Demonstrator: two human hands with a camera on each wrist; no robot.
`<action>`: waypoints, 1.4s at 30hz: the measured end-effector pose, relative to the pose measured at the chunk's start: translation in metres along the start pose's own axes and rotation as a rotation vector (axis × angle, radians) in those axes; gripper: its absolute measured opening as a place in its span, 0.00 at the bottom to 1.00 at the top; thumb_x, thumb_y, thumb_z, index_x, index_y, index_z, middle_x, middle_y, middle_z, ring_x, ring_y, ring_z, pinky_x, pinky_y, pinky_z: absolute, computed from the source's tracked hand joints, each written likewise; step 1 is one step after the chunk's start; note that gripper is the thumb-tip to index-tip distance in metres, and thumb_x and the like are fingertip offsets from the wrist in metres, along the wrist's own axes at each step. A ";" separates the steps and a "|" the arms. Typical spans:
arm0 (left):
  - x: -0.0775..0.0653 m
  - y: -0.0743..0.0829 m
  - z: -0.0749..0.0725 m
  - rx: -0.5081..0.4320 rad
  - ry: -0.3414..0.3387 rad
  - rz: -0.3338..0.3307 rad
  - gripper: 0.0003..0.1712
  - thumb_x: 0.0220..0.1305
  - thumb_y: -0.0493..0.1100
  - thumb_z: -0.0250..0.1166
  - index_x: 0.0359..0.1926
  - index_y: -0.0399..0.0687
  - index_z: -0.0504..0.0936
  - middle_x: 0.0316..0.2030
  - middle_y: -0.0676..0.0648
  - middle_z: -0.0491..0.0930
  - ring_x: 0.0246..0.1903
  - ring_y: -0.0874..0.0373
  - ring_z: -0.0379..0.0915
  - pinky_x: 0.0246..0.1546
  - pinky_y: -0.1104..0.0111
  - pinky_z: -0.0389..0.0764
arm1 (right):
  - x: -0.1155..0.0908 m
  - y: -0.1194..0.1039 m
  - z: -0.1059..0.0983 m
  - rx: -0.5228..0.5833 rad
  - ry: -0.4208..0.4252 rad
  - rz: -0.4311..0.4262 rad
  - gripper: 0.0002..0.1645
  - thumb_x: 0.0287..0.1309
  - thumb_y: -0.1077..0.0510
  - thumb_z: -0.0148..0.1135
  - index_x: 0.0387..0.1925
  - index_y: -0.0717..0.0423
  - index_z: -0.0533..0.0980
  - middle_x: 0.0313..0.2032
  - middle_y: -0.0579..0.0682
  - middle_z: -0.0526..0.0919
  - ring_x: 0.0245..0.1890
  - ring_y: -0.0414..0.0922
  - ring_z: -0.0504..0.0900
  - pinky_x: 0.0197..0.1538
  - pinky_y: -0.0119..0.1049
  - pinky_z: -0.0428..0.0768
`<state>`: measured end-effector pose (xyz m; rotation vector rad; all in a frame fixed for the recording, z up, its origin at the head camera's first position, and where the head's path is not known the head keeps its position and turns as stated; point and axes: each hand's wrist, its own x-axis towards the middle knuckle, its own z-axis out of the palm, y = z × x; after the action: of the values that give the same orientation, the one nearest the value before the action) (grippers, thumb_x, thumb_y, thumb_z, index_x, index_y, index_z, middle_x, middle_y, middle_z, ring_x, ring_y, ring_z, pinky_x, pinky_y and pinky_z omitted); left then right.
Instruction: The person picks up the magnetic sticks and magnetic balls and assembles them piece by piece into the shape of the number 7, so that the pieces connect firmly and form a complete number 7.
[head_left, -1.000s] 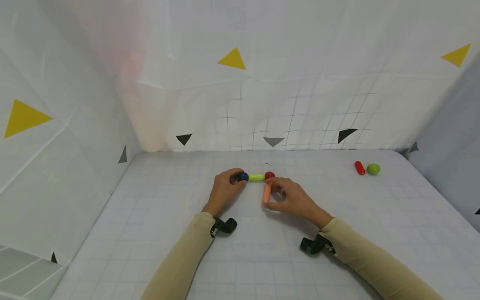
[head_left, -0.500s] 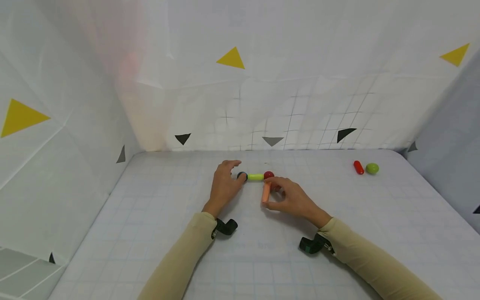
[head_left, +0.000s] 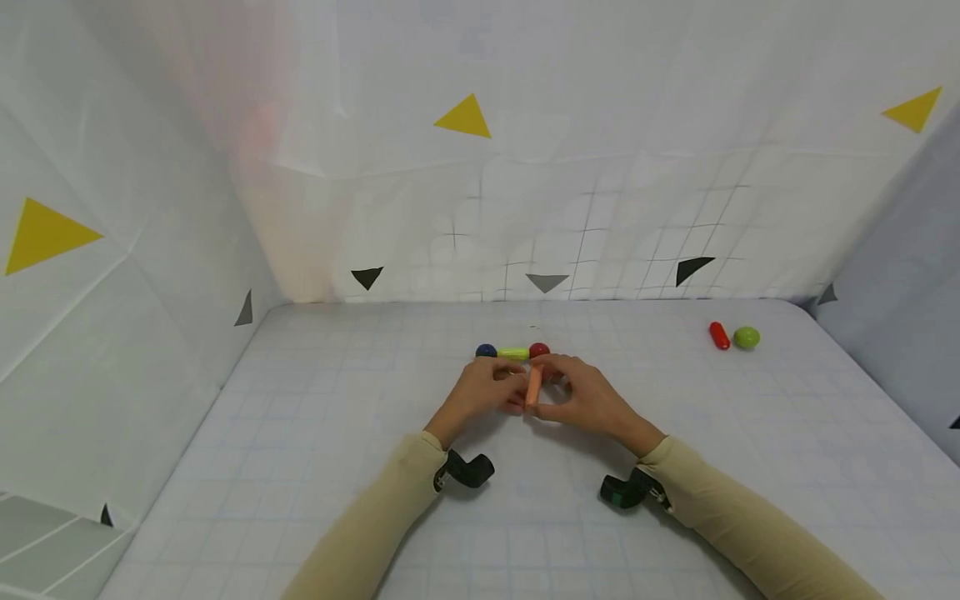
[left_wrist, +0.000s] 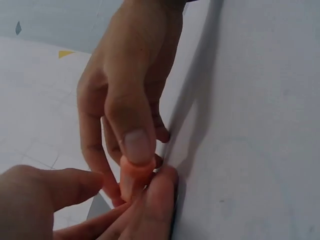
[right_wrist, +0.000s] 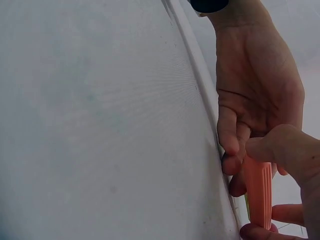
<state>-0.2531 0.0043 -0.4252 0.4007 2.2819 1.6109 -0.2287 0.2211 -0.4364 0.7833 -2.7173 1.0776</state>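
Note:
My right hand (head_left: 592,398) pinches a ribbed orange stick (head_left: 534,387) lengthwise, thumb on the near end and fingers at the far end. From the other side my left hand (head_left: 483,386) reaches in; its fingers lie right at the orange stick (left_wrist: 129,185), while its thumb stands apart from it. Just beyond the hands, a dark blue ball (head_left: 486,351), a yellow-green stick (head_left: 513,354) and a red ball (head_left: 539,349) form a straight row. In the right wrist view, the thumb overlaps the top of the orange stick (right_wrist: 259,195).
At the back right of the white gridded table (head_left: 360,400) lie a small red capsule-shaped stick (head_left: 719,336) and a green ball (head_left: 747,337), side by side. A white sheet wall (head_left: 405,200) with triangle markers rises behind the table.
My left hand has let go of the blue ball and come toward me and to the right, beside the orange stick. The right hand has kept its pinch in place.

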 end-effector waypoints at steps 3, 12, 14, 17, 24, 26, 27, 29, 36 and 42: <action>-0.002 -0.002 0.003 -0.092 -0.043 -0.026 0.21 0.73 0.45 0.66 0.61 0.37 0.83 0.36 0.47 0.89 0.34 0.54 0.88 0.41 0.65 0.86 | 0.000 0.000 0.000 -0.002 0.000 -0.005 0.41 0.51 0.53 0.83 0.64 0.61 0.76 0.47 0.47 0.82 0.46 0.49 0.79 0.47 0.47 0.80; -0.004 -0.013 0.008 -0.272 -0.069 -0.006 0.19 0.69 0.42 0.70 0.57 0.39 0.86 0.40 0.45 0.89 0.36 0.53 0.87 0.44 0.65 0.85 | 0.000 0.000 0.000 0.020 0.000 -0.006 0.42 0.51 0.55 0.83 0.65 0.61 0.75 0.47 0.47 0.81 0.46 0.50 0.79 0.47 0.47 0.80; -0.003 -0.014 0.008 -0.287 -0.069 -0.004 0.18 0.69 0.41 0.71 0.57 0.39 0.86 0.41 0.45 0.89 0.37 0.53 0.87 0.44 0.64 0.85 | 0.001 0.000 -0.001 0.017 -0.005 -0.012 0.42 0.52 0.55 0.83 0.66 0.62 0.74 0.47 0.46 0.82 0.46 0.50 0.79 0.47 0.47 0.80; -0.003 -0.014 0.009 -0.287 -0.059 -0.002 0.18 0.69 0.41 0.71 0.56 0.39 0.86 0.40 0.45 0.89 0.38 0.54 0.87 0.44 0.65 0.85 | 0.001 -0.001 -0.003 0.015 -0.017 -0.027 0.42 0.53 0.55 0.82 0.67 0.62 0.73 0.46 0.46 0.82 0.47 0.50 0.80 0.49 0.49 0.80; -0.005 -0.011 0.010 -0.381 -0.073 -0.034 0.19 0.69 0.40 0.71 0.57 0.35 0.84 0.41 0.41 0.88 0.39 0.49 0.88 0.46 0.63 0.85 | -0.002 -0.002 -0.016 -0.003 -0.007 -0.002 0.44 0.56 0.50 0.80 0.70 0.60 0.71 0.49 0.54 0.83 0.49 0.53 0.81 0.49 0.52 0.80; -0.006 -0.010 0.010 -0.415 -0.083 -0.049 0.20 0.70 0.39 0.70 0.58 0.33 0.82 0.42 0.39 0.88 0.39 0.47 0.88 0.46 0.62 0.85 | -0.002 0.000 -0.022 -0.012 0.008 0.030 0.45 0.57 0.49 0.79 0.70 0.60 0.71 0.50 0.55 0.83 0.50 0.53 0.81 0.49 0.52 0.81; -0.006 -0.010 0.010 -0.420 -0.084 -0.053 0.21 0.70 0.40 0.70 0.59 0.33 0.82 0.42 0.38 0.88 0.39 0.47 0.88 0.46 0.62 0.85 | -0.003 0.000 -0.025 -0.010 0.015 0.051 0.45 0.57 0.49 0.79 0.71 0.60 0.71 0.51 0.55 0.83 0.50 0.53 0.81 0.49 0.53 0.81; -0.006 -0.010 0.010 -0.423 -0.085 -0.057 0.21 0.70 0.39 0.70 0.59 0.32 0.81 0.42 0.38 0.88 0.39 0.47 0.88 0.46 0.62 0.85 | -0.004 0.003 -0.031 -0.013 0.025 0.088 0.44 0.58 0.49 0.79 0.71 0.60 0.70 0.51 0.56 0.83 0.52 0.54 0.80 0.50 0.53 0.81; -0.006 -0.012 0.009 -0.371 -0.064 -0.045 0.20 0.70 0.42 0.70 0.58 0.35 0.82 0.40 0.40 0.88 0.38 0.49 0.89 0.50 0.64 0.83 | -0.006 0.024 -0.054 -0.062 0.051 0.170 0.38 0.63 0.53 0.75 0.70 0.62 0.71 0.53 0.59 0.83 0.54 0.56 0.80 0.52 0.55 0.82; -0.006 -0.013 0.007 -0.370 -0.061 -0.054 0.21 0.69 0.42 0.71 0.58 0.35 0.82 0.41 0.41 0.88 0.39 0.48 0.89 0.54 0.64 0.81 | -0.010 0.044 -0.078 -0.090 0.077 0.250 0.32 0.68 0.55 0.71 0.68 0.62 0.72 0.55 0.61 0.82 0.55 0.58 0.80 0.54 0.57 0.81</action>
<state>-0.2452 0.0035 -0.4389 0.2875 1.8771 1.9120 -0.2490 0.3045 -0.4080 0.3883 -2.8287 0.9971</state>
